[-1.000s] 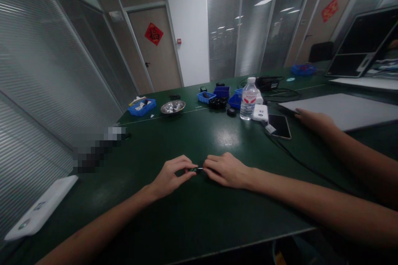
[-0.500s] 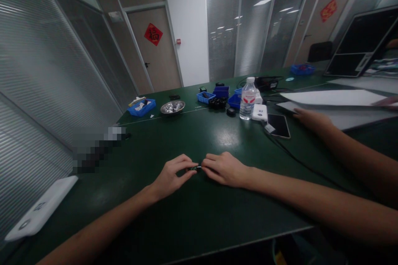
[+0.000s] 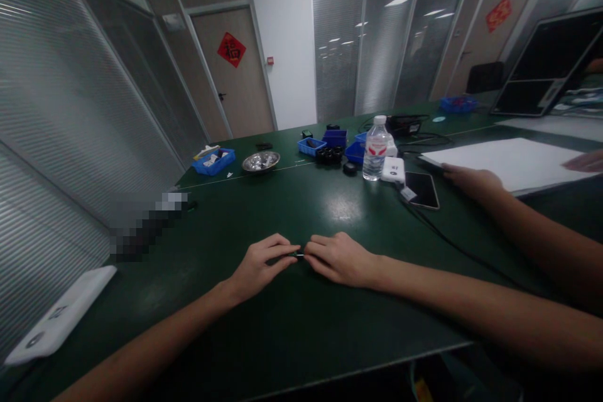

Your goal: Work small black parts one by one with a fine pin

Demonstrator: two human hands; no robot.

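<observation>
Low over the green table (image 3: 330, 320), my left hand (image 3: 264, 264) pinches a small dark green piece, perhaps a circuit board (image 3: 293, 254), between thumb and fingers. My right hand (image 3: 340, 257) faces it, its fingers curled together. A thin, light-coloured pin-like part (image 3: 300, 255) spans the short gap between the two hands. Its far end goes in among my right fingertips, and what they grip is mostly hidden. The fingertips of both hands are close but apart.
A water bottle (image 3: 375, 149), a white power bank (image 3: 392, 169) and a phone (image 3: 421, 190) stand right of centre. Farther back are a metal bowl (image 3: 260, 162) and a blue bin (image 3: 214, 162). At right, another person's hand (image 3: 473, 182) touches white sheets (image 3: 509, 160).
My hands hold nearly the same pose; less of the green piece shows between my left fingers. The other person's raised white sheet now lies flat on the stack.
</observation>
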